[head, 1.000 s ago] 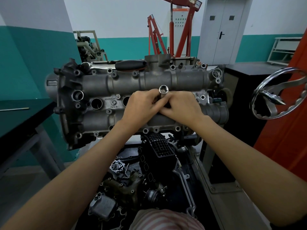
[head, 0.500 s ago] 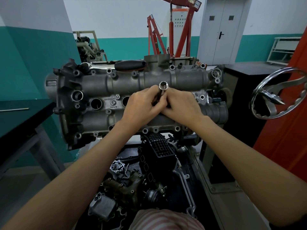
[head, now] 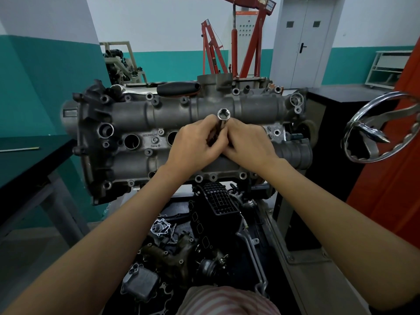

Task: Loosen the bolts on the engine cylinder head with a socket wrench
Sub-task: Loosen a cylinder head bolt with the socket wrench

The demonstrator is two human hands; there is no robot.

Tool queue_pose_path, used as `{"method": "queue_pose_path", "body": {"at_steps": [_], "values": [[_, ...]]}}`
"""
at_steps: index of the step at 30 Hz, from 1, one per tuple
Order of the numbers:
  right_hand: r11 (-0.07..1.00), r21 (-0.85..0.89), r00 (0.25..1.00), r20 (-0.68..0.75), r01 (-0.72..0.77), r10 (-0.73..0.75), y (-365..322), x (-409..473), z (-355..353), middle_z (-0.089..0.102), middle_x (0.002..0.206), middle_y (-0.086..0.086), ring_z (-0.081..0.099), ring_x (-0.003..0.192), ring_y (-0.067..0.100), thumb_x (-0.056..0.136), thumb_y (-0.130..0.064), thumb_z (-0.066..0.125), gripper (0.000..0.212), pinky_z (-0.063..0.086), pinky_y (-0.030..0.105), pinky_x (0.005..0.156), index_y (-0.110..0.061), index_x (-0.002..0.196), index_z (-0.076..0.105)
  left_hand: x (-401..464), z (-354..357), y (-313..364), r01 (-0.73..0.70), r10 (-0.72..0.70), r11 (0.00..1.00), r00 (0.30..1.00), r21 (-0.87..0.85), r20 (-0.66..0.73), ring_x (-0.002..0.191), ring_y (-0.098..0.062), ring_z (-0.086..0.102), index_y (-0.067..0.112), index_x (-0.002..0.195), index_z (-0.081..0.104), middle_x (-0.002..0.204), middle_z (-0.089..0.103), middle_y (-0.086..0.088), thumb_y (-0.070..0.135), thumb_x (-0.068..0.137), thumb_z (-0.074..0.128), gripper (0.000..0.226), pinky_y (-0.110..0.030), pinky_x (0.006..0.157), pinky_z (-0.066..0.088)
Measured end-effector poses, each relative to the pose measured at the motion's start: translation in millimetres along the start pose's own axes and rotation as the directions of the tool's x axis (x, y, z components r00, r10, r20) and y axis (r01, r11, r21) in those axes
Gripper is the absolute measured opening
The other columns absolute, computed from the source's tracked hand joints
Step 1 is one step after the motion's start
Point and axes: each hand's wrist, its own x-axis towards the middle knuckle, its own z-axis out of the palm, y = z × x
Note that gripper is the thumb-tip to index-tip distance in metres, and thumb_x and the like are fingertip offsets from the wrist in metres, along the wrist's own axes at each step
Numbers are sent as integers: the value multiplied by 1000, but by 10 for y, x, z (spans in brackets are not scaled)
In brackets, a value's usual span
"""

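The left hand (head: 193, 144) and right hand (head: 247, 144), pressed together over the middle of the cylinder head (head: 136, 114), both grip a socket (head: 223, 117) (open end up); its lower part is hidden by fingers.

The cylinder head (head: 141, 119) is dull grey cast metal, darker and near black at its left end. The socket (head: 223, 114) is bright silver with a dark hollow mouth. A black handle (head: 178, 88) lies along the head's far edge. Below, the parts (head: 213, 223) are mostly black, one rusty brown, one with a grid pattern. The hoist (head: 247, 37) behind is red-orange. The wall (head: 45, 64) is teal below, white above; the door (head: 302, 39) pale grey. The handwheel (head: 377, 126) is shiny chrome. A garment (head: 227, 301) at the bottom has pink and white stripes.
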Motion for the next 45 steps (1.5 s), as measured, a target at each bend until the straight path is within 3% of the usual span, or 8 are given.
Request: {"method": "queue_pose_path", "body": {"at_steps": [8,13,16,20,27,31,37,45], "values": [[999,28,1000,23,-22,22,10,4,12,67,95,-3,62,80,19,84,-47,45,39,42,30,62,-15,99,62,-18,26,-23,11,-10,1000,999,21,-41,46,-11,42,5,67,59,52,41,13,35,86,51,36,-21,50,29],[1000,5,1000,-11,-1,1,-6,-23,-3,69,80,9,62,68,33,85,-30,58,24,31,28,56,-7,87,66,-9,23,-42,6,-6,1000,1000,2,-27,45,-10,40,11,62,54,49,40,11,33,86,62,34,-21,48,28],[999,-40,1000,24,11,-10,-6,-16,5,68,88,7,60,70,30,88,-33,52,27,25,28,56,-10,93,64,-11,22,-17,19,-19,1000,1000,3,-1,47,-20,46,3,67,48,51,45,2,41,86,51,43,-30,47,36],[1000,2,998,67,-20,20,7,3,19,64,98,2,59,72,26,89,-41,46,35,42,35,62,-10,104,53,-7,-3,-5,22,-22,1000,1000,-6,15,47,-16,42,9,71,41,52,38,11,39,84,44,33,-28,46,34],[999,-46,998,62,-15,18,5,1,6,67,73,3,62,66,23,86,-50,39,46,30,27,55,-11,99,60,-13,29,-38,10,-8,1000,999,29,-41,46,-6,36,11,67,55,48,31,21,31,87,60,29,-19,49,25],[999,-51,998,61,-16,19,14,-7,6,67,71,14,62,67,34,87,-40,53,36,30,30,56,-5,88,63,4,20,-19,-28,28,1000,999,0,-27,51,-7,35,40,59,27,45,25,23,31,85,64,47,-16,48,21],[999,-47,998,55,8,-6,-7,-13,2,65,85,11,59,66,33,89,-34,48,31,27,30,55,-4,92,57,-7,24,-14,2,-2,999,1000,41,1,48,-22,47,2,72,51,53,46,0,43,85,44,44,-30,46,36],[1000,-12,1000,18,10,-10,1,-19,-3,65,73,4,60,63,28,84,-45,38,40,27,27,54,-10,80,57,-11,18,5,21,-21,999,1000,43,-13,47,-21,45,11,68,46,49,36,14,39,84,43,32,-26,49,31]]}}
